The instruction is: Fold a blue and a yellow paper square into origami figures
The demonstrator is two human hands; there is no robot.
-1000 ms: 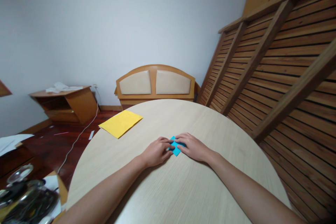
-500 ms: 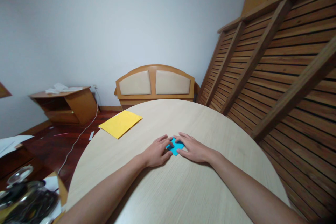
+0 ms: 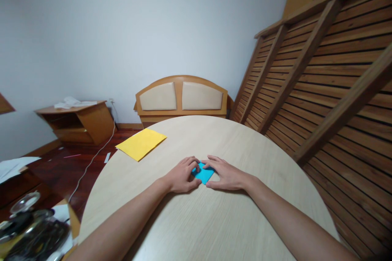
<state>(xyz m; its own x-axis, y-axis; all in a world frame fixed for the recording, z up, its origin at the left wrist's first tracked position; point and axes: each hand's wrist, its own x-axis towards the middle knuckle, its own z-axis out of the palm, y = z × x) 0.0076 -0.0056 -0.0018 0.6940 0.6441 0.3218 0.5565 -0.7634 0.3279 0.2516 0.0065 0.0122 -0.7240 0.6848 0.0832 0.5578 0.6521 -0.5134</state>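
Note:
A small folded blue paper (image 3: 203,174) lies flat on the round light-wood table (image 3: 211,216), near its middle. My left hand (image 3: 181,176) rests on the paper's left side with curled fingertips pressing its edge. My right hand (image 3: 226,174) presses the right side, index finger on the upper edge and thumb at the lower corner. Both hands pin the paper to the tabletop; part of the paper is hidden under the fingers.
A yellow sheet of paper (image 3: 141,143) lies at the table's far left edge. Beyond the table stands a padded wooden headboard (image 3: 181,98). A slatted wooden frame (image 3: 324,73) leans at the right. A low cabinet (image 3: 76,120) and metal clutter (image 3: 30,228) sit at the left.
My fingers have shifted on the blue paper: the right thumb has moved down to the lower corner and the left fingers have curled in. More of the paper's face shows between my hands.

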